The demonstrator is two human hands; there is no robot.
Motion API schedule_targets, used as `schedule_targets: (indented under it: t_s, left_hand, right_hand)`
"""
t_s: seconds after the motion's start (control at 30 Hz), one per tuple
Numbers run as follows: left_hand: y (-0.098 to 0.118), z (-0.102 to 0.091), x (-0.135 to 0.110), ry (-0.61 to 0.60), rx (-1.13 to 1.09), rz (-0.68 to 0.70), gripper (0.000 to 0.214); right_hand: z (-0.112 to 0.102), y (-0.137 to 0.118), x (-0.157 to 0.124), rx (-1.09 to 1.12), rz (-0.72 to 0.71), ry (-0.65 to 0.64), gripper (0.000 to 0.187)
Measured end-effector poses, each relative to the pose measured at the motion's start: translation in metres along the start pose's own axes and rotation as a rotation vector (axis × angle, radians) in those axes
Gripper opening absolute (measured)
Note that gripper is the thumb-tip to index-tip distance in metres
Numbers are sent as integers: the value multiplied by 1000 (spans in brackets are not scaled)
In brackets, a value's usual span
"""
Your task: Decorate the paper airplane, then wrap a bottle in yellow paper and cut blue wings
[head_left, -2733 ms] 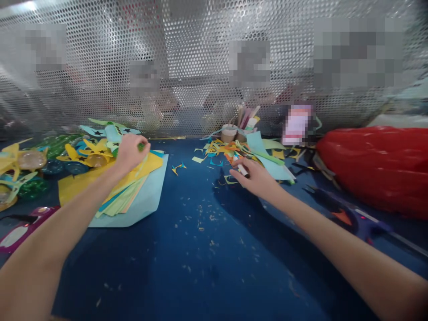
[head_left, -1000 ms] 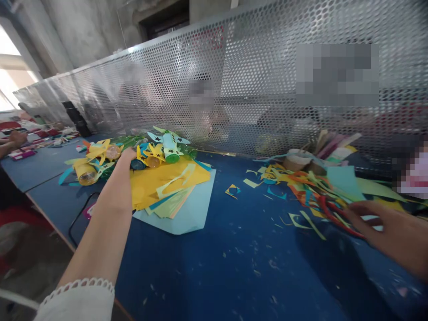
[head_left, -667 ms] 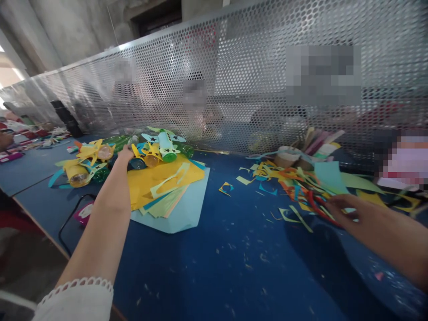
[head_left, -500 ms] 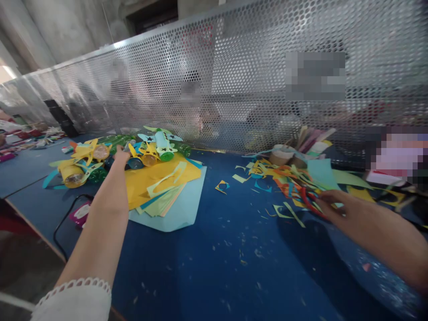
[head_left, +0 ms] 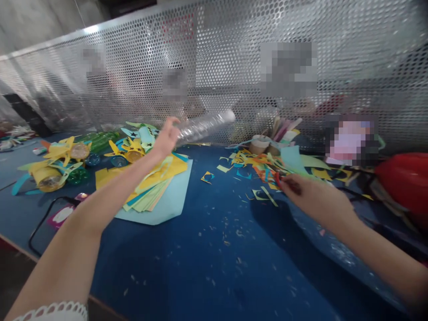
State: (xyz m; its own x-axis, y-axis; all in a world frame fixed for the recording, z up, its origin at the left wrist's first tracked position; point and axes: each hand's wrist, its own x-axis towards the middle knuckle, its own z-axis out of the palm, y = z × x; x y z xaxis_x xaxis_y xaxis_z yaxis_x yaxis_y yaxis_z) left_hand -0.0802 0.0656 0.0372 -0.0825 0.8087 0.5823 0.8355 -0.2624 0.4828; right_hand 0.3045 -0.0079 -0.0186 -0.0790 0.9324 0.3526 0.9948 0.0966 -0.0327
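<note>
My left hand (head_left: pixel 168 136) is raised over the stacked paper and closed around one end of a clear plastic bottle (head_left: pixel 202 126). The bottle is tilted, its whitish end pointing right and up, and is somewhat blurred. My right hand (head_left: pixel 297 185) is low over the table at the right, its fingers closed on red-handled scissors (head_left: pixel 278 179). Most of the scissors is hidden by my fingers. Just beyond them lies a heap of orange, yellow and blue paper scraps (head_left: pixel 256 164). Under my left forearm are yellow sheets (head_left: pixel 179 166) on a pale blue sheet (head_left: pixel 172 209).
Bottle crafts with paper wings (head_left: pixel 48 176) stand at the left beside a green bottle (head_left: pixel 100 141). A perforated metal screen (head_left: pixel 220 67) runs along the back. Cardboard rolls (head_left: pixel 259 143) stand before it. A black cable (head_left: pixel 36 229) lies at the left, a red object (head_left: pixel 406 183) at the right.
My left hand has lifted the clear bottle from among the crafts and carried it right. My right hand stays by the scraps, with less of the red handle showing. The view has shifted right.
</note>
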Motion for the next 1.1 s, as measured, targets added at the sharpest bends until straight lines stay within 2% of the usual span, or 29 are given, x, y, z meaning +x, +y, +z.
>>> schedule_targets:
  t_s: [0.03,0.13,0.23,0.33,0.5,0.67,0.77,0.87,0.93,1.0,1.1]
  left_hand:
    - [11,20,-9,-163,-115,52,24]
    - [31,68,-27,-446,-240,90,24]
    - [36,95,-28,-486,-219,128,25]
    - [30,104,-17,-442,-162,163,27]
    - [10,98,-9,-352,-22,127,43]
    - [-14,78,-14,-387,186,161,34]
    - [-31,58,-10,-332,325,156,29]
    - [-49,33,-1,-263,452,114,34]
    - [-59,19,3,-271,512,108,38]
    - [-67,11,5,-310,562,102,48]
    - [-74,12,4,-353,649,16,68]
  right_hand:
    - [-2,-3,-2,-19,0,-48,22]
    - [-7,-13,-8,-33,-3,-101,25]
    - [-4,-18,-12,-22,-48,-66,26]
    - [7,-16,-14,-27,-124,19,26]
    - [21,-11,-16,-36,-228,149,26]
    - [26,-10,-17,-21,-335,254,27]
    - [29,-11,-18,-13,-408,268,27]
    - [32,-12,-19,-17,-426,277,27]
    - [33,-12,-19,-24,-423,269,27]
    - [35,-12,-19,-36,-417,255,27]
    - [36,-11,-19,-44,-412,242,28]
